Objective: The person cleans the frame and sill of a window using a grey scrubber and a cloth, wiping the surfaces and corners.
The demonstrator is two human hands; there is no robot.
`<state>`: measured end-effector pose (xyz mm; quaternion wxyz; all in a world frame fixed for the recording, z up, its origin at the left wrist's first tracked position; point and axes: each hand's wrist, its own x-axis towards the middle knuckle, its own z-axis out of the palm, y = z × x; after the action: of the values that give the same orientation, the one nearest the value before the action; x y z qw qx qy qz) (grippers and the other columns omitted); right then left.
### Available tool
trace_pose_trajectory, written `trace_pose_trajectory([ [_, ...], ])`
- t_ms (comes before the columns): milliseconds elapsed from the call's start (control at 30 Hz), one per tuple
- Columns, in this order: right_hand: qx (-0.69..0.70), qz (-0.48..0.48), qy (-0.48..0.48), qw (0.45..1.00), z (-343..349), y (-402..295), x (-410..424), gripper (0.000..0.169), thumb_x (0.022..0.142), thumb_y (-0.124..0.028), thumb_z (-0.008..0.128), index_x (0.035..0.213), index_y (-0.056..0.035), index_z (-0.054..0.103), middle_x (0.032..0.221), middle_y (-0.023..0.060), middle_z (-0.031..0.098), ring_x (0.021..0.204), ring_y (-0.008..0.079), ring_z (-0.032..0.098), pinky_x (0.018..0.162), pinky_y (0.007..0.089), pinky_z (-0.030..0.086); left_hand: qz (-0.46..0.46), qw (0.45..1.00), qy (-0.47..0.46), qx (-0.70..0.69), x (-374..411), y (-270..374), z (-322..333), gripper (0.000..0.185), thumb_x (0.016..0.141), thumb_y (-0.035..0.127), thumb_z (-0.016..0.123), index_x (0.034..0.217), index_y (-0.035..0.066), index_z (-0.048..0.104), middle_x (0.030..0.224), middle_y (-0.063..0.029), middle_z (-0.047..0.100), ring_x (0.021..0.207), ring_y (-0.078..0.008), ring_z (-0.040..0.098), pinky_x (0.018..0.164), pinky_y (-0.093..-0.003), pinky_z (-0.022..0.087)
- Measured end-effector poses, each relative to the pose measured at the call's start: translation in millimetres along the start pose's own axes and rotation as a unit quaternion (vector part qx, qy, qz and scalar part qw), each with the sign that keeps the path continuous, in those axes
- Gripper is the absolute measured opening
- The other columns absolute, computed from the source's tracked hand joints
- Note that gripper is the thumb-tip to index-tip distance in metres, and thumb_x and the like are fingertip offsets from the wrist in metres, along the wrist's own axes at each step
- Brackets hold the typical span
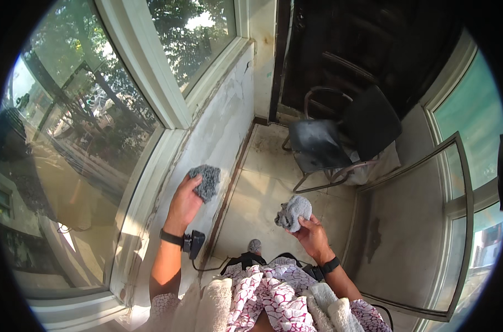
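My left hand (185,205) grips a dark grey, fuzzy cloth or scouring pad (206,182), held up in front of the low white wall beneath the windows. To the right, above the tiled floor, my right hand (311,236) pinches a lighter grey, bunched cloth (295,213) with darker, dirty folds on its left side. The two hands are well apart. A large window pane (81,166) in a white frame (151,66) stands to the left of my left hand. Light-coloured towels (214,305) hang over my patterned garment (272,294).
A black chair (318,141) with metal legs stands ahead on the right, by a dark door (359,50); a pale bag (367,174) lies behind it. A framed screen panel (405,232) leans along the right side. Cables hang near both wrists.
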<state>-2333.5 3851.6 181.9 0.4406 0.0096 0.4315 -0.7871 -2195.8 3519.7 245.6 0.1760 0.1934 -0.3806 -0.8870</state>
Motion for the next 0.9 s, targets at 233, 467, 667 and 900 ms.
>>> trace_pose_trajectory([
  [233, 0.017, 0.025, 0.031, 0.999, -9.7, -43.9, 64.4, 0.05, 0.094, -0.012, 0.058, 0.141, -0.0037, 0.044, 0.135, 0.013, 0.058, 0.123, 0.029, 0.058, 0.102, 0.0486, 0.049, 0.13, 0.933, 0.067, 0.33, 116.4, 18.5, 27.6, 0.041, 0.088, -0.007, 0.062, 0.127, 0.005, 0.061, 0.113, -0.0047, 0.066, 0.1, -0.0123, 0.061, 0.089, -0.0265, 0.05],
  [467, 0.0, 0.054, -0.042, 0.998, -19.7, -97.4, 170.1, 0.05, 0.095, -0.012, 0.057, 0.142, -0.0015, 0.042, 0.136, 0.014, 0.056, 0.124, 0.0301, 0.057, 0.102, 0.0488, 0.05, 0.26, 0.782, 0.196, 0.532, 214.9, 43.5, 24.2, 0.036, 0.082, -0.003, 0.071, 0.117, 0.003, 0.064, 0.096, -0.008, 0.071, 0.085, -0.0133, 0.065, 0.077, -0.0272, 0.052],
  [667, -0.016, 0.107, -0.079, 0.991, -11.8, -137.0, 244.0, 0.049, 0.096, -0.009, 0.056, 0.143, -0.0014, 0.042, 0.136, 0.0141, 0.056, 0.122, 0.0298, 0.059, 0.102, 0.0501, 0.051, 0.334, 0.653, 0.265, 0.626, 279.0, 68.2, 11.6, 0.034, 0.078, 0.003, 0.077, 0.11, 0.003, 0.065, 0.097, -0.0194, 0.069, 0.088, -0.038, 0.067, 0.078, -0.0389, 0.053],
  [900, -0.015, 0.14, -0.109, 0.984, 6.9, -159.7, 311.8, 0.048, 0.097, -0.01, 0.056, 0.142, -0.0019, 0.041, 0.137, 0.0131, 0.055, 0.123, 0.0298, 0.058, 0.106, 0.0513, 0.047, 0.353, 0.493, 0.283, 0.743, 360.1, 71.7, 5.5, 0.034, 0.073, 0.0, 0.076, 0.105, 0.005, 0.065, 0.102, -0.0166, 0.064, 0.099, -0.0387, 0.058, 0.085, -0.044, 0.049],
])
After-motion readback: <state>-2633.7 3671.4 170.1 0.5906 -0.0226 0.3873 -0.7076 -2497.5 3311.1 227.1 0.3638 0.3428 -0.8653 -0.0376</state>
